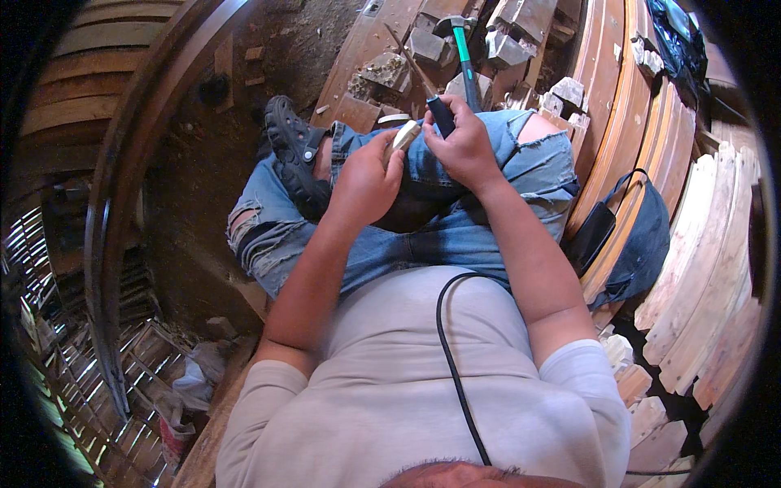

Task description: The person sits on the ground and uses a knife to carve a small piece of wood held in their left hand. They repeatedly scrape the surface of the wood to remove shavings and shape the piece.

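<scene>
My left hand (372,175) is closed round a small pale block (405,136), probably wood, with one end sticking out past the thumb and fingers. In my right hand (465,146) is a slim, tapering tool with a dark blue handle (441,115). Its long narrow blade (417,71) points up and away to the left; I cannot tell whether it is a file or a knife. Both hands are close together above my crossed legs in torn jeans (521,175). The tool's blade is apart from the pale block.
A claw hammer (464,58) with a green and black handle lies beyond my right hand among rough wood blocks (508,49). Long planks (610,130) run along the right, with a blue bag (643,240) on them. A dark curved beam (110,163) stands left. A black cable (443,325) crosses my shirt.
</scene>
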The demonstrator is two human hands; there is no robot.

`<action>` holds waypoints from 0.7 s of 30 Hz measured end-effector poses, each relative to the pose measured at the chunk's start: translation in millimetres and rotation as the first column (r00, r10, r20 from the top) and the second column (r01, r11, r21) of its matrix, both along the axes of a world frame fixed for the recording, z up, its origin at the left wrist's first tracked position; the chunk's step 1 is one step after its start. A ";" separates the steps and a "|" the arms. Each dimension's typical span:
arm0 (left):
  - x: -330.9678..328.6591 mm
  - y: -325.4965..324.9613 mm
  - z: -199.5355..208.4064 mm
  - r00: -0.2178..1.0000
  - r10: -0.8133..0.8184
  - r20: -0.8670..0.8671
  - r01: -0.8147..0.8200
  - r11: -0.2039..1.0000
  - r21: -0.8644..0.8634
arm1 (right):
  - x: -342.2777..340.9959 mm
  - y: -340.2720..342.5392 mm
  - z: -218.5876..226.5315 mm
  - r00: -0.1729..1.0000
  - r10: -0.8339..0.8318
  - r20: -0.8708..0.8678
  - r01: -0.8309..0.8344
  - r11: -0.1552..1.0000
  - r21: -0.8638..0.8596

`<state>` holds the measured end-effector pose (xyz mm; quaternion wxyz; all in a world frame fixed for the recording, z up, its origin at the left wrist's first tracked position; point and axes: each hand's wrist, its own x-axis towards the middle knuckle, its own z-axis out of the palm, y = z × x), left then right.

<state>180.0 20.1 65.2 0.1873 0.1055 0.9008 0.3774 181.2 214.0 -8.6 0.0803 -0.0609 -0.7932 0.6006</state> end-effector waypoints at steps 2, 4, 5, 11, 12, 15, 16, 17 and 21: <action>-0.9 -0.6 0.2 1.000 0.019 0.000 -0.019 1.000 -0.006 | 0.1 1.0 0.9 1.000 0.002 0.012 -0.002 1.000 0.003; -2.7 -4.3 -1.5 0.999 0.053 -0.003 -0.053 0.998 0.022 | 0.2 4.1 2.9 0.998 0.056 0.018 -0.055 0.998 -0.028; -3.6 -5.0 0.5 0.999 0.051 0.014 -0.051 0.999 0.008 | 1.0 4.3 4.4 0.996 0.084 -0.002 -0.084 0.996 -0.009; -3.1 -1.1 3.9 1.000 -0.013 -0.028 0.012 0.999 -0.032 | 2.3 2.6 0.4 0.992 0.125 -0.020 -0.122 0.986 0.111; -1.7 1.2 4.1 0.999 -0.019 -0.044 0.017 0.999 -0.033 | 2.0 2.3 -1.3 0.992 0.123 -0.018 -0.120 0.986 0.119; -1.0 3.5 4.5 0.997 -0.039 -0.067 0.036 0.998 -0.052 | 2.1 2.0 -0.1 0.994 0.109 -0.017 -0.106 0.987 0.121; -0.8 3.8 4.4 0.996 -0.047 -0.070 0.043 0.997 -0.062 | 2.3 1.8 1.4 0.995 0.103 -0.017 -0.100 0.988 0.118; 0.7 4.7 4.6 0.994 -0.052 -0.092 0.044 0.995 -0.086 | 1.8 2.2 1.3 0.995 0.103 -0.008 -0.102 0.988 0.117; 4.7 8.1 3.6 0.992 -0.069 -0.109 0.054 0.989 -0.136 | -0.3 2.4 5.1 0.992 0.120 0.025 -0.121 0.991 0.054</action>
